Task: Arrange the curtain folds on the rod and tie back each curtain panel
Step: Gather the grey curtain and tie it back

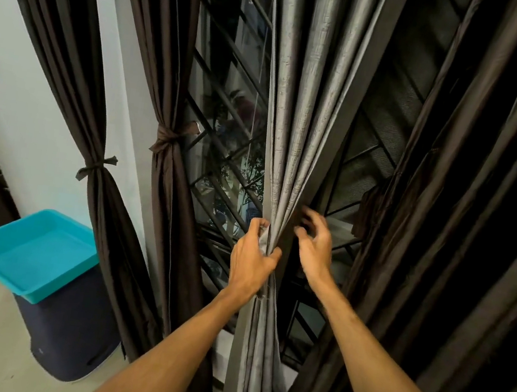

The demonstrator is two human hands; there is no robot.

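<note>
I am losing the tops of all the curtains past the upper edge of the view, so how the folds are hanging up there is hidden from me. The grey curtain panel (pixel 299 102) is running from 12 o'clock down through the centre, and its lower end is disappearing behind the forearms at 6 o'clock. The window grille (pixel 227 126) behind it is showing dim shapes through the glass that I am not making out.

The left hand (pixel 252 260), just below centre at 6 o'clock, is gripping the gathered grey folds, with the thumb wrapping across the front of the bunch. The right hand (pixel 314 246), at 4 o'clock, is hovering beside the panel's right edge with its fingers spread and loosely bent. It is holding nothing. It is blurring, so I am unable to tell whether its fingertips are touching the fabric.

At 9 o'clock a brown curtain (pixel 166 183) is hanging cinched by its tieback (pixel 169 138). A second tied curtain (pixel 69 72) is hanging further out at 10 o'clock. A loose dark curtain (pixel 460 222) is filling 3 o'clock.

At 8 o'clock a turquoise tray (pixel 29 251) is sitting tilted on a dark bin (pixel 68 335). The tray's inside is showing plain turquoise, and it is covering whatever the bin is holding.
</note>
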